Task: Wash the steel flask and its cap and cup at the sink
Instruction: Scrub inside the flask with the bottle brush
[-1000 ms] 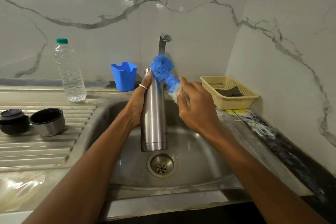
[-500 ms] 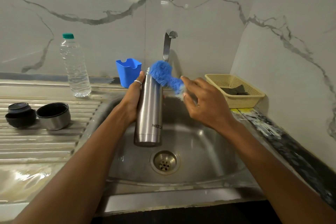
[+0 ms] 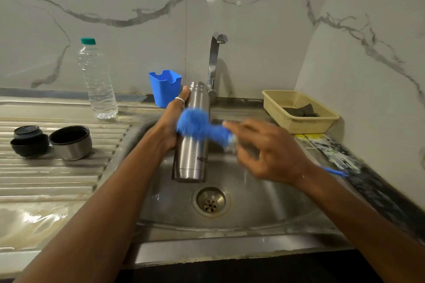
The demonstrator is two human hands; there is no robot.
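The fingers (image 3: 181,98) of the left hand (image 3: 171,126) curl round the upper part of the tall cylindrical steel flask (image 3: 190,151), one finger wearing a ring. The flask is held upright, open-mouthed, over the steel sink basin (image 3: 264,204). The fingers (image 3: 239,124) of the right hand (image 3: 273,154), blurred, grip the fluffy blue bottle brush (image 3: 195,124), whose head lies across the flask's side. The round black cap (image 3: 28,142) and squat steel cup (image 3: 70,142) sit just beside each other near the left edge of the desk (image 3: 57,181), on its ribbed draining board. A clear plastic water bottle (image 3: 99,80), a blue plastic holder (image 3: 165,87) and a curved steel tap (image 3: 215,62) stand along the back edge. A cream plastic basket (image 3: 299,108) sits in the back right corner.
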